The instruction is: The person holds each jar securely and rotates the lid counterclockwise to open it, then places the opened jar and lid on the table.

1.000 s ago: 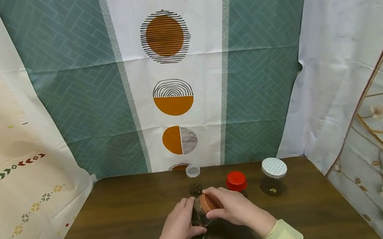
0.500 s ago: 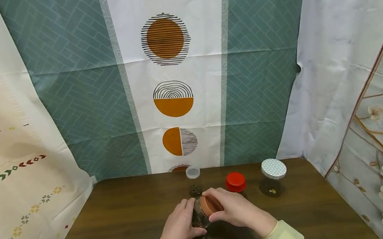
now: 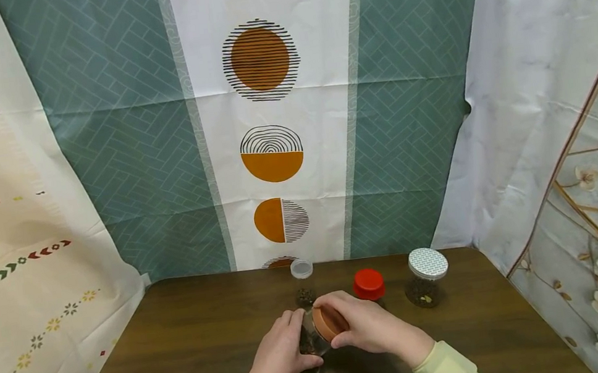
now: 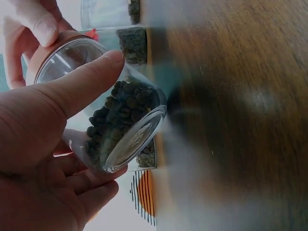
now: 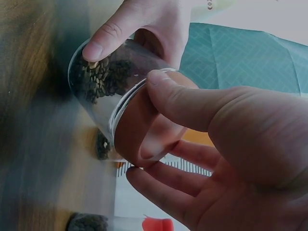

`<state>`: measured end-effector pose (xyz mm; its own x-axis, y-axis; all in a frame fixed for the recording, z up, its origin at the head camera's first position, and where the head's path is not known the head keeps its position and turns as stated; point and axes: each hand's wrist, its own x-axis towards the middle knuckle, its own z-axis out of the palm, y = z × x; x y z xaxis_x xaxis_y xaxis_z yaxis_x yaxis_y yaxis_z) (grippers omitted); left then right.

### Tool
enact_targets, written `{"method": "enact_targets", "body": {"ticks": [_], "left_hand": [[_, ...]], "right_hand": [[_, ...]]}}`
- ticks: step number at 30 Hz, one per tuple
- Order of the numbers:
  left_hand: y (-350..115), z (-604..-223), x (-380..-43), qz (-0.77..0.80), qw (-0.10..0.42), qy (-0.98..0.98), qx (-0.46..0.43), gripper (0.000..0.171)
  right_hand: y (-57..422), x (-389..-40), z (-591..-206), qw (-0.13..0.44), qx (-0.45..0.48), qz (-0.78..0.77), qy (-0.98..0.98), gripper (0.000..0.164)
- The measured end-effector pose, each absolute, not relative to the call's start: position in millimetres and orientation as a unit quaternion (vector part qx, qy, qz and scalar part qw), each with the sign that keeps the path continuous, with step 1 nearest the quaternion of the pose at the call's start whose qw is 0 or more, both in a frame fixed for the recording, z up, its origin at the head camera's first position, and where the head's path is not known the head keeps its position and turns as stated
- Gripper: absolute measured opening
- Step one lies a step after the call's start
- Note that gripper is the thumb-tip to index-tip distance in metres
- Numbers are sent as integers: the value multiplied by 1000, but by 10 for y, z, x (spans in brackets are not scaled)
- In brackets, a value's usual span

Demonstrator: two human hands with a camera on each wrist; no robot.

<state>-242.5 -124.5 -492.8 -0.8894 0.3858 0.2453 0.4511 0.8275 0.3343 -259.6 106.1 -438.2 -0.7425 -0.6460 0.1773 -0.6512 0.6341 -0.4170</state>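
A clear jar (image 3: 307, 336), partly filled with dark, seed-like pieces (image 4: 118, 113), is tilted in both hands close over the table, its lid end to the right. Around its body curls my left hand (image 3: 276, 352), with the thumb lying along the glass in the left wrist view. The brown lid (image 5: 137, 122) sits on the jar's mouth. My right hand (image 3: 371, 326) grips this lid from the right, thumb on one side and fingers on the other. In the head view the hands hide much of the jar.
Behind the hands stands a small jar with a translucent cap (image 3: 301, 268). To its right are a red-lidded jar (image 3: 369, 283), partly behind my right hand, and a wider jar with a patterned white lid (image 3: 428, 263). A patterned curtain (image 3: 151, 167) hangs behind the wooden table (image 3: 183, 337).
My right hand has shifted slightly around the lid, its thumb now a little lower and further right. The left hand keeps its grip on the jar in nearly the same place.
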Motion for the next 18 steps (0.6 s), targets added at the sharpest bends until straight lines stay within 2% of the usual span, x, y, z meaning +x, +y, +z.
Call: {"method": "enact_targets", "body": {"ticks": [6, 14, 18], "left_hand": [[-1235, -4920, -2422, -189, 90, -952, -222, 96], [-1224, -4918, -2425, -177, 89, -954, -224, 96], [-1224, -4923, -2434, -176, 95, -954, -224, 95]], "right_hand": [[1059, -2599, -4366, 0, 352, 239, -905, 78], [975, -2615, -4316, -13, 247, 226, -942, 71], [956, -2615, -4321, -18, 230, 213, -949, 70]]}}
